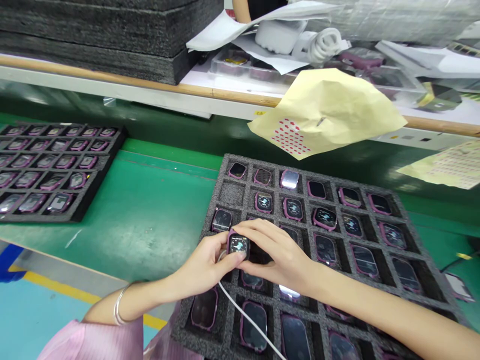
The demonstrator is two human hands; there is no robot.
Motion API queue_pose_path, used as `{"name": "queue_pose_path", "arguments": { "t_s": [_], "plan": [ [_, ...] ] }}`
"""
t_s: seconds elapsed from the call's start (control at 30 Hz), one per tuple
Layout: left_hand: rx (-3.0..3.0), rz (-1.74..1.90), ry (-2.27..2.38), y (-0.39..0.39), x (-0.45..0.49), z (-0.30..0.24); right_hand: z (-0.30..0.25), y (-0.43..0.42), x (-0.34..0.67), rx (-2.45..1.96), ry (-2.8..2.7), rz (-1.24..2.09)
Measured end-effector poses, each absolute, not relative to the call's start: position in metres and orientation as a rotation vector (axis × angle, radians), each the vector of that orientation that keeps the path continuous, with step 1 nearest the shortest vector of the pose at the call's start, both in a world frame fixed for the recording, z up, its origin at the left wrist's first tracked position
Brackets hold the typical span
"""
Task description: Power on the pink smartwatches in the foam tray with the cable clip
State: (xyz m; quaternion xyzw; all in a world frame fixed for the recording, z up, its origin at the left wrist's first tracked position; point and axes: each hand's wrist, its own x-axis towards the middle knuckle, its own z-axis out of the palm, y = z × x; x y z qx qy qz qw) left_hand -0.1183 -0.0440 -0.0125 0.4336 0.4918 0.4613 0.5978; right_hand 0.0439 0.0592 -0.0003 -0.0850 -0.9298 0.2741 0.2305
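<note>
Between both hands is a smartwatch (238,244) in a purple case, its screen lit with a watch face. My left hand (212,260) grips its left side, the thumb pressed along the lower edge of the screen. Fingers of my right hand (279,250) close on its top and right side. A white cable (247,317) runs from under my left hand down across the tray; its end at the watch is hidden. Beneath lies a dark grey foam tray (233,192) with purple-framed watches in its compartments, some screens lit, others dark. One compartment at the upper left holds no watch.
Another foam tray of watches (62,175) sits to the left on the green table (150,220). Above runs a shelf (210,95) bearing stacked black foam (112,35), papers and a coiled white cable (325,46). Yellow paper (337,110) hangs over its edge. Part of another person's arm (242,10) shows behind.
</note>
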Motion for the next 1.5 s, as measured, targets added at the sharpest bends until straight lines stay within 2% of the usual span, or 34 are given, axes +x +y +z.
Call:
{"name": "queue_pose_path", "arguments": {
  "t_s": [0.17, 0.3, 0.4, 0.5, 0.67, 0.87, 0.97, 1.13, 1.23, 1.33, 1.5],
  "plan": [
    [1.006, 1.078, 1.093, -0.046, -0.118, -0.013, 0.015, 0.070, 0.042, -0.181, -2.593, 0.751],
    [0.957, 1.041, 0.956, -0.046, -0.119, -0.013, 0.020, 0.100, 0.023, -0.412, -2.399, 0.759],
    [0.967, 1.062, 0.925, -0.047, -0.120, -0.009, 0.010, 0.123, 0.005, -0.571, -2.473, 0.578],
    [0.952, 1.046, 0.919, -0.058, -0.121, -0.003, 0.007, 0.127, -0.006, -0.548, -2.648, 0.384],
    [0.914, 0.884, 0.836, -0.086, -0.123, -0.005, 0.025, 0.094, -0.010, -0.366, -2.888, 0.149],
    [0.793, 0.992, 0.739, -0.085, -0.121, -0.012, 0.022, 0.074, -0.022, -0.415, -3.140, -0.003],
    [0.701, 1.001, 0.724, -0.081, -0.123, -0.011, 0.019, 0.081, -0.022, -0.450, -3.104, 0.117],
    [0.642, 1.032, 0.789, -0.080, -0.127, -0.009, 0.034, 0.093, -0.004, -0.384, -2.799, 0.818],
    [0.645, 0.997, 0.775, -0.079, -0.127, -0.007, 0.046, 0.080, 0.015, -0.269, -2.724, 1.056],
    [0.664, 1.023, 0.770, -0.077, -0.124, -0.008, 0.046, 0.059, 0.031, -0.233, -2.811, 1.041],
    [0.715, 1.127, 0.890, -0.080, -0.115, -0.012, 0.034, 0.045, 0.038, -0.098, -2.839, 0.737]
  ]
}}
